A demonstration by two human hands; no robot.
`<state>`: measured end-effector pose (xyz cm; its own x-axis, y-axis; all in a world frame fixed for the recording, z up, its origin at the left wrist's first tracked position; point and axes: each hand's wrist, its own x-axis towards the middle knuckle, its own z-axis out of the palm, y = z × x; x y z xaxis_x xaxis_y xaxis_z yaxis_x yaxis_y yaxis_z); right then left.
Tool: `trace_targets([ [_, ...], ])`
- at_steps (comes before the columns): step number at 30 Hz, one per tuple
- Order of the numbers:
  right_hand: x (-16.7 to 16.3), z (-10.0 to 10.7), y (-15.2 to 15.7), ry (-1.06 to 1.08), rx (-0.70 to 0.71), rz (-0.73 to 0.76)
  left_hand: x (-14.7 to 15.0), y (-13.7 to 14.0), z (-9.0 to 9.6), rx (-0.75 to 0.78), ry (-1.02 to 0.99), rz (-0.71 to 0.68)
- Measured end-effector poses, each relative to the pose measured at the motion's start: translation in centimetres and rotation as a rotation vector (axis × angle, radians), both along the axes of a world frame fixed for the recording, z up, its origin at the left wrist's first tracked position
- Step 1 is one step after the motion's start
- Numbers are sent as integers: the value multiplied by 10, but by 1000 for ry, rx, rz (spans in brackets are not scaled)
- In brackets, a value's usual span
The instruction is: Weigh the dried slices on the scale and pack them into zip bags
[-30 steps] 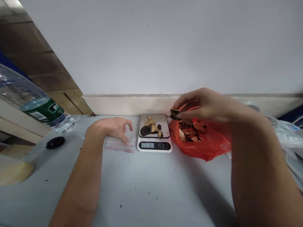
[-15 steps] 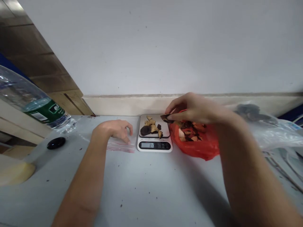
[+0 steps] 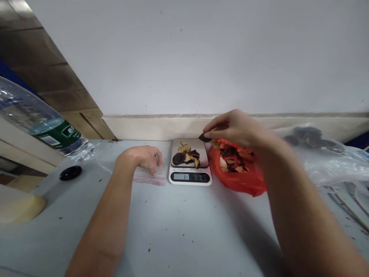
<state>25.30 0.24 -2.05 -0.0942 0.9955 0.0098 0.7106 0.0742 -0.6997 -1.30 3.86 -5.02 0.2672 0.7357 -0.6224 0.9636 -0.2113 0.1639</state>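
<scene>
Pinching dark, seemingly brittle shard [image 3: 204,137] in right hand [image 3: 236,129] near crinkled red bag [image 3: 245,184]; with left hand [image 3: 144,157] loosely half-curled over clear pouch [image 3: 147,179].

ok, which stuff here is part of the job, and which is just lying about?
In use, it seems:
scale
dried pieces on it
dark piece in right hand
red bag of pieces
zip bag by left hand

Probably just lying about:
plastic bottle
black disc
clear bag, right

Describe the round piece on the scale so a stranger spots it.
On the grey table, find the white scale beside the red bag. The round piece lies on top, toward the left; its dark, rounded outline sets it apart from the jagged scraps.
</scene>
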Motion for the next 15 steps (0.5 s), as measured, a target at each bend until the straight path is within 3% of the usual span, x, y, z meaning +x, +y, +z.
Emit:
trace_targets([
  [4,14,10,-11,120,-3,27,2,0,0,-15,-5,5],
  [9,2,14,-11,23,-86,-26,3,-1,2,-21,-7,10],
  [15,-22,-6,4,75,-73,48,-1,1,-3,-8,-19,-15],
])
